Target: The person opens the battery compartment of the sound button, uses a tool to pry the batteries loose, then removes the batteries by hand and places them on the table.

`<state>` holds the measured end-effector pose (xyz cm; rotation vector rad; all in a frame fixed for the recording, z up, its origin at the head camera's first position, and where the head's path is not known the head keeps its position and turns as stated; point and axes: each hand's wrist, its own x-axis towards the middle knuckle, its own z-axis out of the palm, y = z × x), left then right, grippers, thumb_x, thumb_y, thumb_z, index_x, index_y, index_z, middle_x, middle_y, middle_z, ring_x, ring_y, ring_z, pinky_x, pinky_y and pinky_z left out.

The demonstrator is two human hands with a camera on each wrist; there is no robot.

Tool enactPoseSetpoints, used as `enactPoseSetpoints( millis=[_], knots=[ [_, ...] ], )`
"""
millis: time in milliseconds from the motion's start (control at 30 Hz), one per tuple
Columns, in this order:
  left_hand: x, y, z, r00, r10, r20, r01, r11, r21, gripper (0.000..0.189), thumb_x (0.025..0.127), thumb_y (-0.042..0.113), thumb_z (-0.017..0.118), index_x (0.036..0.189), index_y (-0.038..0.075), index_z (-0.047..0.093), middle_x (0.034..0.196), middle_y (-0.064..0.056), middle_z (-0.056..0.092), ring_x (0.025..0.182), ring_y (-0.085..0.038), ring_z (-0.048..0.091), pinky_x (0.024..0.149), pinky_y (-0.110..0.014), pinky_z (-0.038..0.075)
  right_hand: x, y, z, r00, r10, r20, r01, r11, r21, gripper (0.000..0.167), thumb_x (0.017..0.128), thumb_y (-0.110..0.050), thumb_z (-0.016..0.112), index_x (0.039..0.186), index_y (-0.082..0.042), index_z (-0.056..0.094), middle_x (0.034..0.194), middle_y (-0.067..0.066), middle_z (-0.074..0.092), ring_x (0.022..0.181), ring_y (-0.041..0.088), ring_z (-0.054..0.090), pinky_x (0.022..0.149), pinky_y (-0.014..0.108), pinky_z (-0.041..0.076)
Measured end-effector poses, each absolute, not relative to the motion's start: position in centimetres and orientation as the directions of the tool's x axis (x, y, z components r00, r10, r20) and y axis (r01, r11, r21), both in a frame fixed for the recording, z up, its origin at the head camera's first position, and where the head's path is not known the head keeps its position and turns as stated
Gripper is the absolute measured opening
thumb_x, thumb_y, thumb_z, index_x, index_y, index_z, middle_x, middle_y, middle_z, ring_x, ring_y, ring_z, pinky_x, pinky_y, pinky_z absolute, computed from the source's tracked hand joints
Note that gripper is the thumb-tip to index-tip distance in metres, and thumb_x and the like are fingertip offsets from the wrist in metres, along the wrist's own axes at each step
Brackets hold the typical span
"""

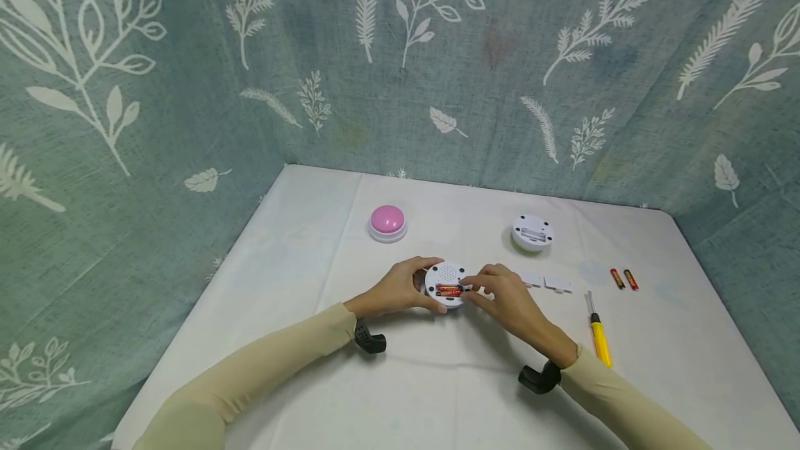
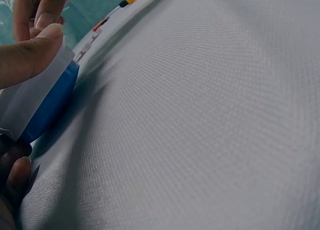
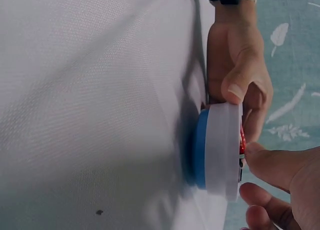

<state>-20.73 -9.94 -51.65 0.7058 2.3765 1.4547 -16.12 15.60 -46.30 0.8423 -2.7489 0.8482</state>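
Just below and right of centre in the head view, I see the left hand (image 1: 403, 288) clamped round an upturned button (image 1: 447, 272); the right hand's (image 1: 507, 297) thumb meets the red batteries (image 1: 448, 290) inside, pinching or not I cannot tell; a pink button (image 1: 387, 221) sits upper left of them; rightward lie white covers (image 1: 557, 285), loose batteries (image 1: 617, 278) and a yellow screwdriver (image 1: 600, 342).

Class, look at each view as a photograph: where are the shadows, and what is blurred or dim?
Head view: bright, with soft shadows near the sleeves on the white cloth; left wrist view: dimmer, greyer, a dark shadow beside the blue dome; right wrist view: shadow beside the same blue dome, cloth blurring toward the bottom.
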Motion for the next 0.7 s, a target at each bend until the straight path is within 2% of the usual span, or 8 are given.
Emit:
enactPoseSetpoints(
  millis=[300,600,700],
  knots=[
    [-20.67,-9.91,-51.62,-0.846,0.533,0.018,0.260,0.382,0.887,0.100,0.068,0.042,0.097,0.153,0.018,0.050,0.120,0.001,0.060,0.095,-0.014,0.059,0.077,-0.027,0.051,-16.58,15.05,-46.74,-0.812,-0.496,0.306,-0.582,0.663,-0.470,0.016,0.085,-0.014,0.086,0.100,-0.010,0.082,0.089,-0.003,0.066,0.082,0.019,0.057,0.067,0.029,0.045],
    [-20.76,-9.87,-51.71,-0.842,0.538,0.043,0.279,0.367,0.887,0.098,0.067,0.042,0.098,0.151,0.020,0.052,0.119,0.005,0.060,0.095,-0.013,0.060,0.077,-0.027,0.051,-16.86,15.00,-46.60,-0.830,-0.507,0.232,-0.549,0.669,-0.501,0.013,0.088,-0.014,0.083,0.100,-0.010,0.081,0.090,-0.005,0.064,0.081,0.016,0.057,0.068,0.028,0.045],
    [-20.72,-9.88,-51.66,-0.842,0.538,0.044,0.281,0.368,0.887,0.098,0.067,0.042,0.098,0.151,0.019,0.052,0.119,0.004,0.060,0.095,-0.013,0.059,0.078,-0.027,0.050,-16.93,15.11,-46.49,-0.835,-0.505,0.219,-0.536,0.655,-0.532,0.011,0.090,-0.008,0.080,0.101,-0.008,0.080,0.091,-0.003,0.064,0.079,0.013,0.057,0.066,0.027,0.047]
  ],
)
